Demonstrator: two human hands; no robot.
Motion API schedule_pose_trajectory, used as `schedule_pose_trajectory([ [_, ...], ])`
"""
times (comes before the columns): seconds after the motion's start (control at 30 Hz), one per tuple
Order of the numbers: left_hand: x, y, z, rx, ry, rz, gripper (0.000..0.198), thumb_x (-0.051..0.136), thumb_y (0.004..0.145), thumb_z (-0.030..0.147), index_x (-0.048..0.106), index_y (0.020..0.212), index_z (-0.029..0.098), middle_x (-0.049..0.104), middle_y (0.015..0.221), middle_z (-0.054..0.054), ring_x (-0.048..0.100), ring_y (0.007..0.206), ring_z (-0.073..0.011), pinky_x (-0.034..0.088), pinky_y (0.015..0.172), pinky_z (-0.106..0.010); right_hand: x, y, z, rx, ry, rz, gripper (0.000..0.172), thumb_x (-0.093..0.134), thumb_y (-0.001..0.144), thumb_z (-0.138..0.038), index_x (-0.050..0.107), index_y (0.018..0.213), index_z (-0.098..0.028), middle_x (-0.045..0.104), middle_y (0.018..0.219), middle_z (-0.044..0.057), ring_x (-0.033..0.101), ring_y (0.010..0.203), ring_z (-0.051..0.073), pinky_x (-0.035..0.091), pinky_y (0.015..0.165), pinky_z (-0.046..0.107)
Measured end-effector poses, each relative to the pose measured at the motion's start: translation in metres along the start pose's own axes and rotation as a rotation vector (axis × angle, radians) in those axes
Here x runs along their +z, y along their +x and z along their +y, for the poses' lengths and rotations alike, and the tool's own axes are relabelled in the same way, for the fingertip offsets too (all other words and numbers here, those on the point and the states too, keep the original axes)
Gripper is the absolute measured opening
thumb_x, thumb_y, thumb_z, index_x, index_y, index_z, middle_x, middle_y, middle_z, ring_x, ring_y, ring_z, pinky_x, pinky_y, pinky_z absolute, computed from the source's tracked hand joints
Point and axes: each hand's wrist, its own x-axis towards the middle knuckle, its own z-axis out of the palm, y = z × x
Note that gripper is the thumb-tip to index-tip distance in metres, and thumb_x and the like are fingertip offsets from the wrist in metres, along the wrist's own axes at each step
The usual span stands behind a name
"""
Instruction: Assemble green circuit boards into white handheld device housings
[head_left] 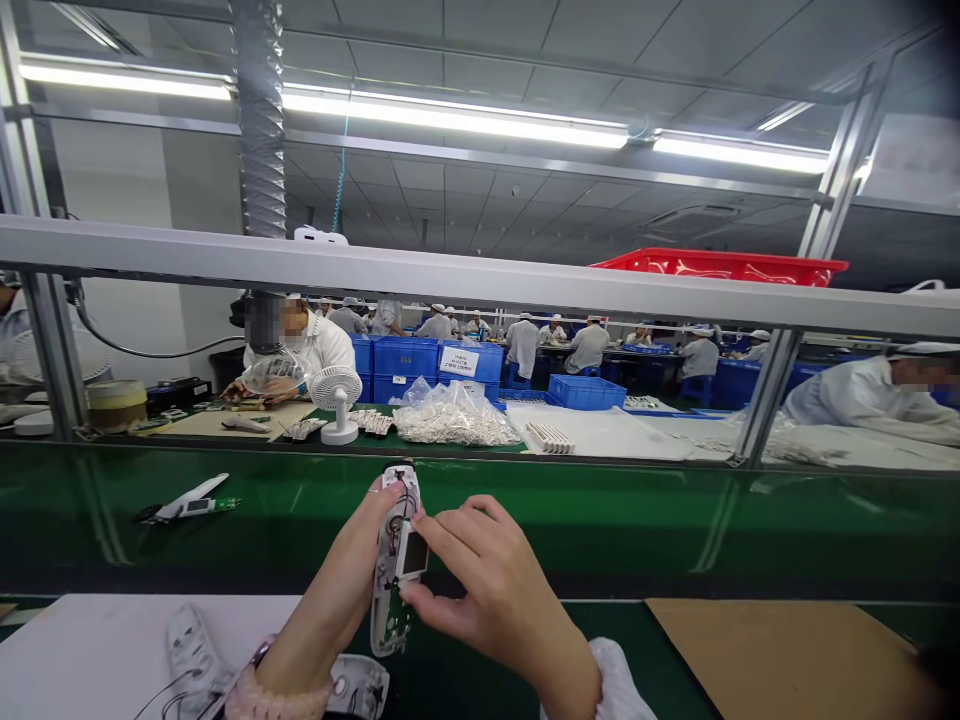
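Observation:
My left hand [349, 560] is closed around a long white plastic housing half [381, 610], held upright, with its thumb near the top. Dark wires and a round metal part show inside the housing. A green circuit board with a small dark display [415, 552] stands at the housing's right side. Thumb and forefinger of my right hand [484, 570] pinch this display board by its edges. Below my left wrist lie more white housing parts [191, 645] with loose wires, and another housing piece [364, 688] partly hidden by the wrist.
A green conveyor belt [570, 510] runs across, carrying another opened device [191, 503] at left. Beyond it stand a small white fan [337, 400], a bag of white parts [457, 415] and blue crates [409, 358]. Cardboard [780, 650] lies at right. Co-workers sit across the line.

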Motion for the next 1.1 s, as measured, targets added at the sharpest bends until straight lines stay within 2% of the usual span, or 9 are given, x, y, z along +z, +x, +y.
schedule_pose_trajectory([
  [0.17, 0.0052, -0.0033, 0.0037, 0.016, 0.042, -0.040, 0.039, 0.066, 0.079, 0.042, 0.059, 0.112, 0.023, 0.059, 0.075, 0.002, 0.055, 0.071, -0.0124, 0.044, 0.068, -0.022, 0.0020, 0.0021, -0.0039, 0.003, 0.054, -0.005, 0.035, 0.057, 0.085, -0.031, 0.051, 0.116, -0.017, 0.065, 0.090, 0.007, 0.057, 0.076, 0.019, 0.043, 0.074, 0.037],
  [0.37, 0.0054, -0.0035, 0.0007, 0.057, 0.132, -0.045, 0.022, 0.062, 0.081, 0.040, 0.058, 0.089, 0.020, 0.057, 0.076, 0.003, 0.052, 0.070, -0.0115, 0.042, 0.066, -0.021, 0.0034, 0.0010, -0.0041, 0.003, 0.098, 0.065, 0.039, 0.062, 0.082, -0.033, 0.050, 0.116, -0.017, 0.065, 0.087, 0.006, 0.055, 0.073, 0.018, 0.044, 0.071, 0.035],
  [0.57, 0.0000, -0.0017, 0.0006, 0.085, 0.218, -0.051, 0.019, 0.058, 0.084, 0.038, 0.056, 0.083, 0.020, 0.056, 0.072, 0.003, 0.048, 0.066, -0.0119, 0.040, 0.062, -0.021, 0.0050, 0.0005, -0.0039, -0.009, 0.066, 0.021, 0.038, 0.059, 0.085, -0.033, 0.050, 0.117, -0.016, 0.065, 0.093, 0.007, 0.057, 0.077, 0.019, 0.045, 0.074, 0.037],
  [0.6, -0.0002, -0.0017, 0.0013, 0.085, 0.230, -0.057, 0.019, 0.057, 0.084, 0.038, 0.056, 0.085, 0.020, 0.056, 0.071, 0.003, 0.049, 0.067, -0.0122, 0.041, 0.063, -0.021, 0.0050, 0.0007, -0.0040, -0.014, 0.052, 0.011, 0.038, 0.058, 0.085, -0.033, 0.050, 0.117, -0.016, 0.065, 0.094, 0.008, 0.057, 0.078, 0.019, 0.045, 0.075, 0.037],
  [0.67, 0.0001, -0.0016, 0.0030, 0.072, 0.226, -0.071, 0.025, 0.056, 0.085, 0.038, 0.054, 0.106, 0.023, 0.057, 0.075, 0.003, 0.051, 0.069, -0.0129, 0.042, 0.067, -0.022, 0.0047, 0.0009, -0.0044, -0.025, 0.021, -0.005, 0.036, 0.057, 0.085, -0.032, 0.051, 0.116, -0.015, 0.065, 0.093, 0.008, 0.057, 0.079, 0.019, 0.045, 0.076, 0.037],
  [0.73, 0.0005, -0.0007, 0.0048, 0.071, 0.198, -0.072, 0.049, 0.055, 0.085, 0.037, 0.037, 0.131, 0.033, 0.059, 0.080, 0.004, 0.053, 0.069, -0.0130, 0.042, 0.069, -0.023, 0.0041, 0.0011, -0.0047, -0.031, -0.013, -0.016, 0.033, 0.054, 0.087, -0.030, 0.051, 0.116, -0.014, 0.064, 0.092, 0.008, 0.057, 0.080, 0.019, 0.045, 0.079, 0.038],
  [0.8, 0.0005, 0.0008, 0.0063, 0.100, 0.182, -0.070, 0.064, 0.057, 0.084, 0.034, 0.024, 0.139, 0.039, 0.060, 0.081, 0.004, 0.053, 0.067, -0.0126, 0.041, 0.067, -0.023, 0.0035, 0.0015, -0.0047, -0.038, -0.045, -0.020, 0.031, 0.052, 0.088, -0.028, 0.051, 0.116, -0.013, 0.064, 0.091, 0.008, 0.057, 0.081, 0.019, 0.044, 0.082, 0.038],
  [0.93, 0.0000, 0.0016, 0.0081, 0.107, 0.162, -0.067, 0.053, 0.057, 0.081, 0.031, 0.037, 0.130, 0.034, 0.058, 0.078, 0.003, 0.052, 0.063, -0.0120, 0.040, 0.063, -0.022, 0.0029, 0.0028, -0.0048, -0.052, -0.100, -0.010, 0.032, 0.051, 0.090, -0.028, 0.050, 0.119, -0.013, 0.064, 0.096, 0.007, 0.057, 0.089, 0.020, 0.038, 0.092, 0.044],
  [1.1, 0.0024, -0.0016, 0.0052, 0.108, 0.081, -0.099, 0.039, 0.053, 0.085, 0.033, 0.040, 0.122, 0.031, 0.061, 0.082, 0.001, 0.057, 0.072, -0.0141, 0.041, 0.068, -0.023, 0.0049, 0.0023, -0.0060, -0.018, -0.141, 0.032, 0.032, 0.052, 0.092, -0.030, 0.050, 0.121, -0.018, 0.065, 0.101, 0.004, 0.054, 0.093, 0.020, 0.027, 0.102, 0.049],
])
